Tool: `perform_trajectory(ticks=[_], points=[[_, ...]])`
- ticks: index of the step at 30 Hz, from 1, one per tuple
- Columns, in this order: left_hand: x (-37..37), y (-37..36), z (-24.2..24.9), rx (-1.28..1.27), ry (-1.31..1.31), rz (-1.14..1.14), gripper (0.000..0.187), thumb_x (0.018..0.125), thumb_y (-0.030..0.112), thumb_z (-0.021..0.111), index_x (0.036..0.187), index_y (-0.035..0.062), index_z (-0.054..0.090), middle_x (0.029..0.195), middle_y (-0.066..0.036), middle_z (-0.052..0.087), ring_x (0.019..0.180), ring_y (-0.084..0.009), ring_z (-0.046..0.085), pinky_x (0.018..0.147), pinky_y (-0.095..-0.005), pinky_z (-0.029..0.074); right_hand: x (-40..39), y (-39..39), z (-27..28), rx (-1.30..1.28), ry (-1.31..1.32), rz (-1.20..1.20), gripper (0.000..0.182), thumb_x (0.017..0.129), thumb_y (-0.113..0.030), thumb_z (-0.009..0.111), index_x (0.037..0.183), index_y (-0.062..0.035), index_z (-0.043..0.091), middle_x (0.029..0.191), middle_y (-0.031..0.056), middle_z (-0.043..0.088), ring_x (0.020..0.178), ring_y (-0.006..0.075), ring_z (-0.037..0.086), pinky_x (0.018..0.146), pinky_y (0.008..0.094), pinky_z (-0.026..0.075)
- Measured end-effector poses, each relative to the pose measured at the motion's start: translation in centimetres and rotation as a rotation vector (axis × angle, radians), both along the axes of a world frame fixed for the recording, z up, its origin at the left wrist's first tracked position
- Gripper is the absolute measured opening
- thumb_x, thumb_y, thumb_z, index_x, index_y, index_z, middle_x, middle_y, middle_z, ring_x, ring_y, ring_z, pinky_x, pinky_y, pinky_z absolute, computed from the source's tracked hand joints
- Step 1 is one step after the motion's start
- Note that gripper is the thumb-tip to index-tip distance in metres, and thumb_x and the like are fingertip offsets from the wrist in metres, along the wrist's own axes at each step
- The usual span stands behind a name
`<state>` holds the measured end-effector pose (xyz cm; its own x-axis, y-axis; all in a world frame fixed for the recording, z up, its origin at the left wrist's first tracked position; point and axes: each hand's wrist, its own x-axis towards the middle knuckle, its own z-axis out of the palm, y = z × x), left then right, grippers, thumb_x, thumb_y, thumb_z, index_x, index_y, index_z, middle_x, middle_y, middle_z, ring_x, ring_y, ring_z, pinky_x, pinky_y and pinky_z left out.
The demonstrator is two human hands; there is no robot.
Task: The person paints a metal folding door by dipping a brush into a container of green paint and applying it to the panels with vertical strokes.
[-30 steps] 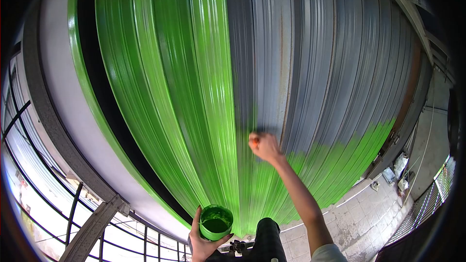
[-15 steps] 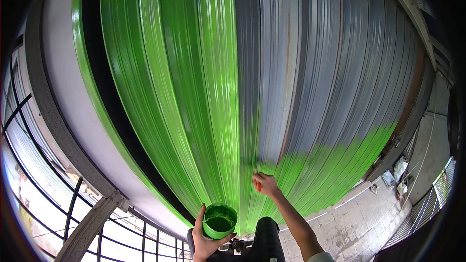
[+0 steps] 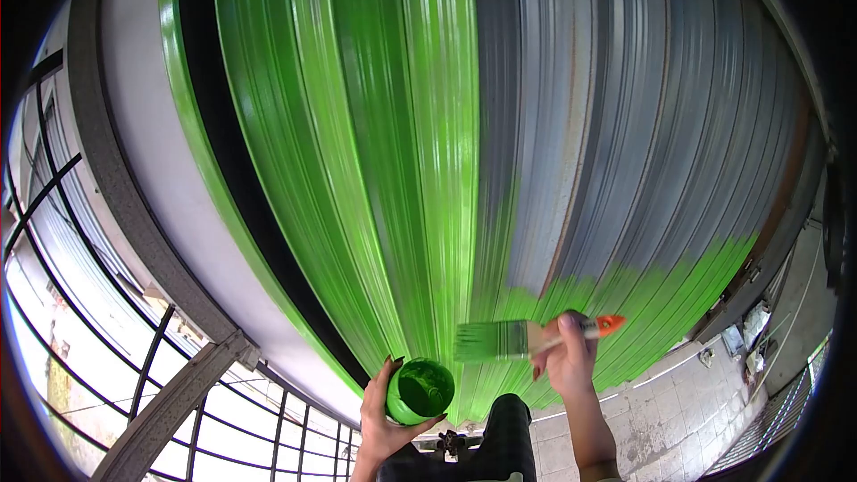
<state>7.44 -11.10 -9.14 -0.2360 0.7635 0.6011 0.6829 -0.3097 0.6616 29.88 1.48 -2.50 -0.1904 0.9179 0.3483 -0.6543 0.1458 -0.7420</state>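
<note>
My left hand [image 3: 384, 415] is wrapped round a green paint tub [image 3: 420, 391], tilted so that the wet paint inside shows. My right hand [image 3: 569, 355] grips a paintbrush [image 3: 491, 340] by its pale handle with an orange end. The brush lies level in the air, its green-coated bristles pointing left, above and to the right of the tub and apart from it. Behind both hands stands a ribbed metal shutter [image 3: 366, 125], glossy green on the left and along the lower right, and bare grey on the upper right.
A metal post and beam [image 3: 165, 402] cross the lower left beside a black grid of bars [image 3: 54, 183]. Below are my dark-trousered knees [image 3: 509, 433] and a tiled floor [image 3: 661, 411]. Small objects [image 3: 754, 326] lie at the right edge.
My right hand has drawn the brush off the shutter, down and right, and turned it sideways. The tub in my left hand has shifted slightly right in view, as has the shutter.
</note>
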Motion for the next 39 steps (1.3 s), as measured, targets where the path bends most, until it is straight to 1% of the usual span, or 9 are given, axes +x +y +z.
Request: perform_trajectory(ticks=[3, 5, 6, 7, 9, 20, 23, 34, 39], points=[[-0.2, 0.0, 0.6, 0.065, 0.140, 0.037, 0.102, 0.049, 0.024, 0.087, 0.132, -0.0046, 0.035, 0.120, -0.020, 0.053, 0.109, -0.0334, 0.053, 0.093, -0.0416, 0.041, 0.6, -2.6, 0.0, 0.177, -0.155, 0.121, 0.029, 0.090, -0.020, 0.054, 0.076, 0.0047, 0.056, 0.061, 0.0153, 0.060, 0.041, 0.0193, 0.056, 0.035, 0.0285, 0.046], [-0.1, 0.1, 0.9, 0.109, 0.180, 0.049, 0.097, 0.050, 0.026, 0.086, 0.129, -0.0053, 0.038, 0.120, -0.018, 0.053, 0.109, -0.0349, 0.051, 0.094, -0.0437, 0.038, 0.5, -4.1, 0.0, 0.136, -0.231, 0.177, 0.030, 0.090, -0.019, 0.055, 0.072, 0.0059, 0.058, 0.061, 0.0146, 0.060, 0.041, 0.0174, 0.056, 0.036, 0.0269, 0.046], [-0.1, 0.1, 1.0, 0.111, 0.220, 0.065, 0.096, 0.050, 0.027, 0.084, 0.128, -0.0053, 0.039, 0.121, -0.019, 0.052, 0.110, -0.0351, 0.050, 0.094, -0.0460, 0.038, 0.1, -4.8, 0.4, 0.245, -0.340, 0.099, 0.031, 0.090, -0.017, 0.049, 0.072, 0.0071, 0.054, 0.055, 0.0162, 0.056, 0.039, 0.0219, 0.056, 0.030, 0.0303, 0.045], [-0.1, 0.0, 1.1, 0.128, 0.245, 0.067, 0.095, 0.050, 0.027, 0.084, 0.127, -0.0054, 0.039, 0.120, -0.019, 0.052, 0.110, -0.0354, 0.050, 0.094, -0.0466, 0.037, -0.2, -5.2, 0.4, 0.271, -0.368, 0.078, 0.030, 0.090, -0.016, 0.050, 0.073, 0.0082, 0.055, 0.055, 0.0158, 0.056, 0.039, 0.0196, 0.056, 0.031, 0.0291, 0.045], [-0.1, -0.1, 1.1, 0.161, 0.297, 0.070, 0.093, 0.050, 0.026, 0.083, 0.127, -0.0055, 0.039, 0.120, -0.019, 0.052, 0.110, -0.0360, 0.050, 0.094, -0.0479, 0.037, -0.4, -5.8, 0.3, 0.182, -0.366, 0.103, 0.024, 0.089, -0.012, 0.056, 0.076, 0.0070, 0.060, 0.063, 0.0113, 0.061, 0.046, 0.0137, 0.059, 0.041, 0.0246, 0.049], [0.2, -0.3, 1.5, 0.231, 0.486, 0.110, 0.083, 0.054, 0.022, 0.079, 0.124, -0.0056, 0.042, 0.119, -0.018, 0.053, 0.109, -0.0364, 0.051, 0.092, -0.0532, 0.037, -3.7, -6.1, -1.1, 0.141, -0.543, 0.164, 0.023, 0.085, -0.018, 0.065, 0.075, 0.0021, 0.063, 0.056, 0.0040, 0.060, 0.043, 0.0049, 0.053, 0.039, 0.0193, 0.041], [0.1, -0.3, 1.2, 0.246, 0.504, 0.110, 0.082, 0.055, 0.023, 0.078, 0.123, -0.0057, 0.042, 0.119, -0.018, 0.053, 0.108, -0.0371, 0.052, 0.092, -0.0536, 0.037, -4.7, -6.1, -0.8, 0.242, -0.564, 0.110, 0.021, 0.088, -0.014, 0.060, 0.075, 0.0024, 0.061, 0.057, 0.0044, 0.058, 0.042, 0.0059, 0.051, 0.038, 0.0188, 0.040], [0.1, -0.1, 0.8, 0.283, 0.485, 0.111, 0.081, 0.055, 0.021, 0.077, 0.124, -0.0059, 0.042, 0.117, -0.018, 0.053, 0.108, -0.0377, 0.052, 0.092, -0.0532, 0.037, -5.8, -5.2, -0.9, 0.626, -0.760, -0.018, 0.021, 0.078, -0.015, 0.071, 0.069, 0.0027, 0.063, 0.066, 0.0056, 0.066, 0.052, 0.0121, 0.062, 0.046, 0.0214, 0.046], [0.0, -0.2, 0.8, 0.258, 0.488, 0.115, 0.083, 0.056, 0.022, 0.077, 0.125, -0.0057, 0.041, 0.118, -0.018, 0.053, 0.107, -0.0374, 0.053, 0.092, -0.0522, 0.037, -6.1, -5.3, -1.1, 0.573, -0.646, -0.007, 0.021, 0.080, -0.014, 0.069, 0.070, 0.0031, 0.063, 0.066, 0.0056, 0.065, 0.052, 0.0106, 0.061, 0.046, 0.0215, 0.045]])
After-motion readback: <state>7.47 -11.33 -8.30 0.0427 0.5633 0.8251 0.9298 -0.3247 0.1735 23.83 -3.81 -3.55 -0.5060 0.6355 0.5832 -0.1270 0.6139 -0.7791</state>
